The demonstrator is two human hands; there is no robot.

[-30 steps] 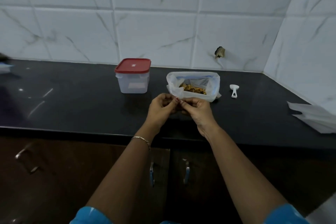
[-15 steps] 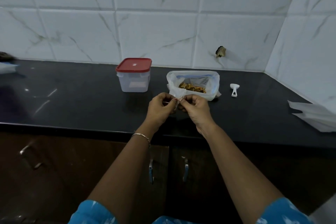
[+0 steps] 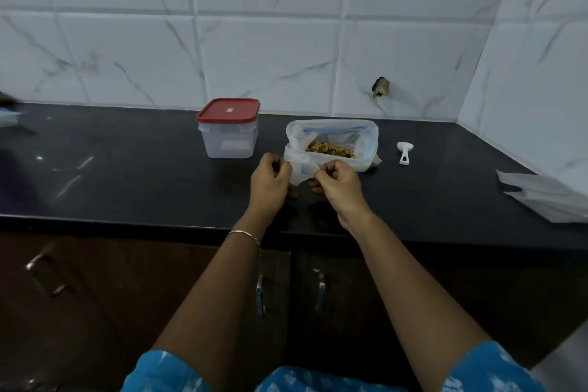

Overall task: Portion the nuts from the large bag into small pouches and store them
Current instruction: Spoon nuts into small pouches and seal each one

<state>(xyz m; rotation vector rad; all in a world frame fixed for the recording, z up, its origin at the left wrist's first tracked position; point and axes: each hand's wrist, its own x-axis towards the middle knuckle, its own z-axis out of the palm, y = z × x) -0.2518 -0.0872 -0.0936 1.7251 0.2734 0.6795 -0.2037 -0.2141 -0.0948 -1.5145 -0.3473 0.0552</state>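
Note:
A large clear bag [image 3: 366, 143] stands open on the black counter [image 3: 143, 181], with brown nuts [image 3: 329, 148] showing inside. Just in front of it I hold a small clear pouch [image 3: 300, 170] stretched between both hands. My left hand [image 3: 270, 180] pinches its left edge and my right hand [image 3: 339, 183] pinches its right edge, fingers curled. What the pouch holds is hidden by the hands.
A clear tub with a red lid [image 3: 228, 128] stands left of the bag. A white scoop [image 3: 404, 152] lies to the bag's right. A stack of flat pouches [image 3: 544, 197] lies at the counter's right end. Cabinet doors with handles [image 3: 319, 291] are below.
My hands have drawn apart, left hand leftward and right hand rightward, so the small pouch now shows spread between them.

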